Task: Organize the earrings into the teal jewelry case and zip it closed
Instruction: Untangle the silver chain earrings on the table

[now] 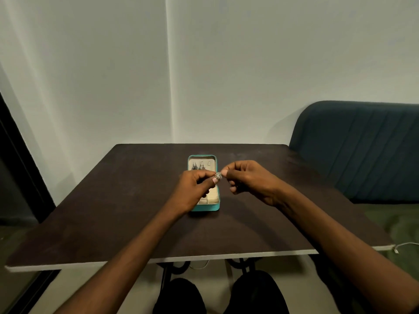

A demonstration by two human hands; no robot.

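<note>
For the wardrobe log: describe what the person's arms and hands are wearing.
Both forearms are bare, with no sleeves showing up to the frame's edge. The left hand and right hand have no gloves; no watch or bracelet shows on either wrist. Fingernails look short and unpainted.

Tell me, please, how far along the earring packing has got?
Partly done. Dark drop earrings already hang on the lid panel of the open teal jewelry case. In hand: a sparkly earring pinched between the left hand and right hand above the case. Left: placing it, then zipping the case, which lies open.
</note>
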